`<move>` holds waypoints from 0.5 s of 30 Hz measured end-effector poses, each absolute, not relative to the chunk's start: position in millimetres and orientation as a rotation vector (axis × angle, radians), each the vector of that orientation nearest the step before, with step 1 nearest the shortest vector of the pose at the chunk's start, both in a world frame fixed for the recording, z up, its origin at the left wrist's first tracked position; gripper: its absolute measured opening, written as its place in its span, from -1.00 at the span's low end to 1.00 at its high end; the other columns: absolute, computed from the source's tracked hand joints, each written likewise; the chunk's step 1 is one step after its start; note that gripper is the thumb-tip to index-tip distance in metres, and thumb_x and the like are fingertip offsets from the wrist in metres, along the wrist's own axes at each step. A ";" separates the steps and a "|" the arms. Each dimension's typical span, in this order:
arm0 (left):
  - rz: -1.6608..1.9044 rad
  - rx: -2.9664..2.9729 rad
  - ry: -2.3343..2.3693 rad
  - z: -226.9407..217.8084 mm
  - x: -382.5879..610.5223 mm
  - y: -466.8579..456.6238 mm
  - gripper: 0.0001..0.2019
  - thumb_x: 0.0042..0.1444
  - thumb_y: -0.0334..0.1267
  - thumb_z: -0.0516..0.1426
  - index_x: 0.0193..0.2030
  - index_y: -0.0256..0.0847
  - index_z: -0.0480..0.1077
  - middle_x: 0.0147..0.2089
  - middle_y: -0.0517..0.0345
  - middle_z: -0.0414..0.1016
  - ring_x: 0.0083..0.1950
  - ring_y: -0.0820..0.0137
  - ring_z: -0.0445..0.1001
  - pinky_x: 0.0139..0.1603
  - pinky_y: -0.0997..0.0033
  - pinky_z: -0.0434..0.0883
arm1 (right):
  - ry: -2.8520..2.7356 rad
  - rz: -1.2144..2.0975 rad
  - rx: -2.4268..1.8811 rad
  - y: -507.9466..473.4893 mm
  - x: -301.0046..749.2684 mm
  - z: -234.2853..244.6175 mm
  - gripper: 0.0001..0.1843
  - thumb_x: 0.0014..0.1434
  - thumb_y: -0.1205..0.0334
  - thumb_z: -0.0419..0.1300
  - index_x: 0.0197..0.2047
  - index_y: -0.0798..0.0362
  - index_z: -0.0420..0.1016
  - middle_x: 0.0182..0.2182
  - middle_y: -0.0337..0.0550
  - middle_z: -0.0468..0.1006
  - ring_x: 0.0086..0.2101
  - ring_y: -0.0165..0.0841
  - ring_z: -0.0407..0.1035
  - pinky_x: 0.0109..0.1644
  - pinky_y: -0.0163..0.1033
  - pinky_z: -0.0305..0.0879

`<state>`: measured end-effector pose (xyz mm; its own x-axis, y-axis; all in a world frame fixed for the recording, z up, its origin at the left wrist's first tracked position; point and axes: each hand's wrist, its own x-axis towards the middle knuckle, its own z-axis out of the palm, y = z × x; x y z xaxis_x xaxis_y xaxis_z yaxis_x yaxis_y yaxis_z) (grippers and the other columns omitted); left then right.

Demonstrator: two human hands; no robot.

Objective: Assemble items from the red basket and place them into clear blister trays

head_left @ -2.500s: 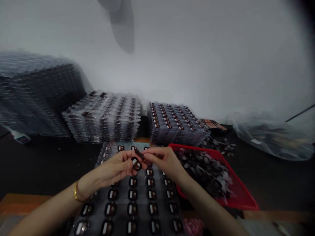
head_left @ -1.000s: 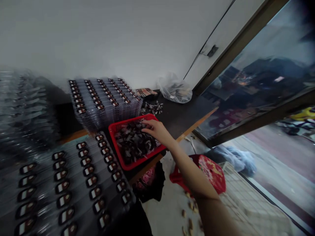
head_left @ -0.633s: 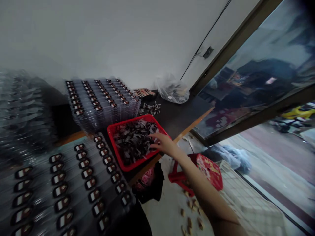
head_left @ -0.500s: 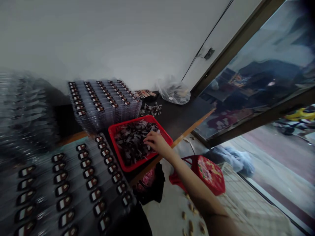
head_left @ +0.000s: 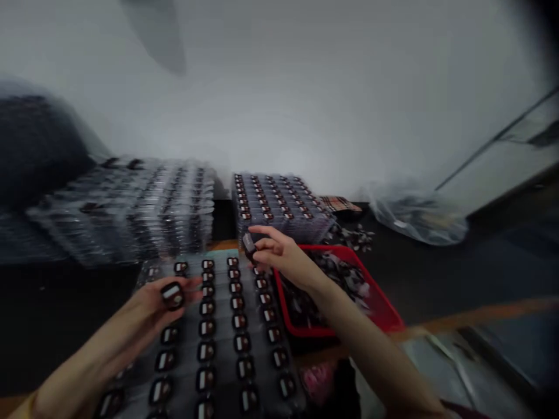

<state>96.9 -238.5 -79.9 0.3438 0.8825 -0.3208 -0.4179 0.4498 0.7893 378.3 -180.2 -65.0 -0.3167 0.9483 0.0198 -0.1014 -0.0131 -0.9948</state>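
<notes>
My left hand [head_left: 151,311] is over the left side of a clear plastic tray [head_left: 222,349], its fingers pointing right. A small dark rounded-square piece with a white and brown face [head_left: 172,295] is in its grasp. Rows of similar pieces sit in the tray. My right hand [head_left: 286,256] is above the tray's far right corner, beside a red basket [head_left: 305,331]. Between its thumb and fingers it pinches a small dark piece with a greyish face [head_left: 249,244]. Many loose dark and clear pieces [head_left: 345,273] lie in the basket.
Behind stand a stack of filled trays [head_left: 279,203] and a taller stack of clear trays [head_left: 152,209]. Loose bits [head_left: 353,235], a plaid item [head_left: 340,203] and a clear plastic bag [head_left: 419,215] lie at the back right. Something pink [head_left: 318,381] is below the basket.
The view has swung left. My right hand has gone from inside the basket to above the tray and now pinches a piece. My left hand has come into view holding another piece.
</notes>
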 end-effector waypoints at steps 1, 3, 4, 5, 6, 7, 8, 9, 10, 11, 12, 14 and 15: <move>0.943 0.683 0.826 -78.7 98.4 -234.6 -0.58 -0.07 -0.03 0.36 -0.12 -0.26 0.54 0.14 0.00 0.50 0.17 0.19 0.45 0.02 0.47 0.47 | -1.342 1.551 -0.926 -176.7 362.2 -62.5 -0.53 -0.07 0.22 0.39 -0.10 -0.05 0.31 -0.40 -0.37 0.51 -0.42 -0.41 0.50 -0.40 -0.35 0.40; 0.984 0.722 0.765 -74.7 104.3 -229.7 -0.48 -0.17 0.05 0.38 -0.14 -0.28 0.57 0.21 -0.01 0.46 0.27 0.16 0.35 0.15 0.45 0.40 | -1.340 1.623 -0.900 -171.0 334.4 -59.8 -0.54 -0.13 0.21 0.42 -0.26 -0.04 0.24 -0.45 -0.39 0.52 -0.51 -0.46 0.43 -0.47 -0.39 0.33; 1.010 0.731 0.717 -72.3 107.7 -228.8 -0.47 -0.18 0.07 0.38 -0.14 -0.28 0.58 0.20 -0.01 0.46 0.27 0.18 0.35 0.18 0.43 0.38 | -1.364 1.616 -0.900 -168.6 323.1 -59.6 -0.54 -0.14 0.20 0.43 -0.32 -0.02 0.21 -0.46 -0.39 0.52 -0.53 -0.48 0.39 -0.47 -0.40 0.31; 1.033 0.729 0.671 -69.9 110.6 -228.6 -0.49 -0.19 0.06 0.39 -0.16 -0.28 0.59 0.15 -0.01 0.50 0.22 0.21 0.40 0.18 0.44 0.39 | -1.409 1.583 -0.903 -166.5 313.6 -59.9 -0.56 -0.14 0.20 0.43 -0.37 -0.01 0.21 -0.46 -0.38 0.51 -0.53 -0.50 0.36 -0.46 -0.40 0.30; 1.059 0.717 0.643 -67.8 112.5 -228.8 -0.51 -0.18 0.04 0.39 -0.17 -0.27 0.60 0.08 -0.01 0.56 0.14 0.26 0.46 0.14 0.47 0.41 | -1.468 1.531 -0.907 -164.7 305.9 -60.7 -0.61 -0.12 0.20 0.42 -0.40 0.01 0.24 -0.46 -0.37 0.49 -0.51 -0.50 0.35 -0.44 -0.39 0.31; 1.080 0.701 0.629 -66.2 113.4 -229.3 -0.55 -0.17 0.01 0.40 -0.19 -0.27 0.60 0.00 0.01 0.60 0.06 0.32 0.51 0.10 0.51 0.42 | -1.527 1.458 -0.907 -163.3 299.7 -61.8 -0.66 -0.10 0.20 0.41 -0.43 0.02 0.27 -0.46 -0.35 0.47 -0.49 -0.49 0.35 -0.41 -0.38 0.33; 1.095 0.679 0.633 -65.1 113.3 -229.7 -0.57 -0.17 -0.02 0.40 -0.20 -0.27 0.61 -0.06 0.03 0.62 -0.01 0.37 0.54 0.06 0.55 0.43 | -1.583 1.369 -0.902 -162.5 294.9 -63.1 -0.72 -0.07 0.21 0.39 -0.44 0.04 0.32 -0.45 -0.32 0.46 -0.45 -0.47 0.36 -0.39 -0.37 0.35; 1.112 0.651 0.646 -64.6 112.2 -230.0 -0.59 -0.18 -0.04 0.41 -0.22 -0.27 0.61 -0.10 0.05 0.63 -0.06 0.41 0.55 0.04 0.59 0.44 | -1.637 1.268 -0.895 -162.4 291.5 -64.3 -0.77 -0.03 0.22 0.37 -0.45 0.04 0.36 -0.41 -0.28 0.46 -0.41 -0.44 0.38 -0.37 -0.35 0.37; 1.132 0.619 0.666 -64.6 110.5 -229.9 -0.60 -0.20 -0.06 0.43 -0.24 -0.27 0.61 -0.13 0.07 0.64 -0.09 0.43 0.56 0.02 0.62 0.44 | -1.697 1.159 -0.887 -163.2 289.1 -65.5 -0.81 0.00 0.23 0.35 -0.45 0.05 0.40 -0.36 -0.22 0.47 -0.35 -0.41 0.41 -0.35 -0.34 0.40; 1.145 0.582 0.689 -65.0 108.5 -229.6 -0.60 -0.23 -0.08 0.44 -0.26 -0.27 0.61 -0.14 0.09 0.64 -0.10 0.45 0.56 0.02 0.63 0.44 | -1.769 1.041 -0.876 -164.7 287.7 -66.5 -0.86 0.04 0.24 0.33 -0.44 0.04 0.45 -0.31 -0.18 0.48 -0.30 -0.37 0.43 -0.33 -0.32 0.42; 1.153 0.545 0.707 -65.8 106.4 -228.9 -0.60 -0.27 -0.09 0.45 -0.28 -0.26 0.61 -0.15 0.10 0.64 -0.12 0.45 0.56 0.01 0.62 0.45 | -1.846 0.911 -0.868 -167.0 287.1 -67.4 -0.91 0.09 0.25 0.31 -0.41 0.04 0.49 -0.26 -0.14 0.50 -0.26 -0.35 0.44 -0.30 -0.30 0.44; 1.164 0.482 0.733 -67.4 102.9 -227.1 -0.59 -0.33 -0.11 0.47 -0.30 -0.26 0.61 -0.18 0.12 0.64 -0.16 0.45 0.57 -0.02 0.60 0.48 | -2.013 0.650 -0.862 -172.9 287.7 -69.1 -0.96 0.15 0.26 0.29 -0.32 0.01 0.58 -0.19 -0.09 0.55 -0.18 -0.30 0.47 -0.18 -0.22 0.48; 1.171 0.461 0.739 -68.1 101.7 -226.0 -0.60 -0.32 -0.12 0.47 -0.31 -0.26 0.61 -0.19 0.13 0.64 -0.16 0.45 0.57 -0.03 0.59 0.48 | -2.087 0.533 -0.856 -176.0 288.5 -70.0 -0.92 0.16 0.24 0.30 -0.23 -0.01 0.60 -0.15 -0.06 0.57 -0.15 -0.27 0.48 -0.08 -0.16 0.48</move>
